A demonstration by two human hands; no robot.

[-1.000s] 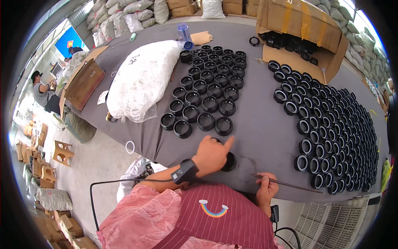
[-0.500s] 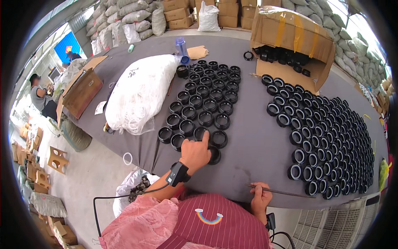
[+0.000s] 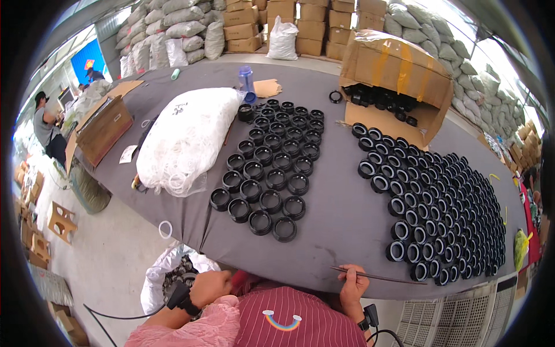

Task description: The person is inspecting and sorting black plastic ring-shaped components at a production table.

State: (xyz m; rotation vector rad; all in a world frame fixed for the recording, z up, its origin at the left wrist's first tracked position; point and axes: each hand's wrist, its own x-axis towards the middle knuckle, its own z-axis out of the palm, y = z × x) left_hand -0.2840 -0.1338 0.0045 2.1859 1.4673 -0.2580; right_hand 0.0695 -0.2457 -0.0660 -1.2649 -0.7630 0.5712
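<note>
My left hand [image 3: 209, 288] is low at the table's front edge, beside a white bag [image 3: 151, 283] filled with small dark parts. Its fingers are mostly hidden, so whether it holds anything does not show. Near my waist, my right hand [image 3: 353, 284] pinches a thin dark rod [image 3: 393, 279], which lies roughly level and extends to the right. Ahead of my hands, short rows of black rings [image 3: 261, 222] lie on the grey-covered table [image 3: 341, 208]. A denser field of black rings with pale inner rims [image 3: 425, 234] spreads along the right side.
A white plastic bag of pale rings [image 3: 182, 136] lies at the left of the table, and one white ring [image 3: 166, 229] sits by its edge. Behind stand a blue bottle [image 3: 246, 81] and a tipped cardboard box [image 3: 399, 63] holding black parts. Another person [image 3: 46, 127] is far left.
My left hand has left the middle rows of black rings and drawn back down and left beside the white bag. My right hand still holds the rod. The view has shifted slightly.
</note>
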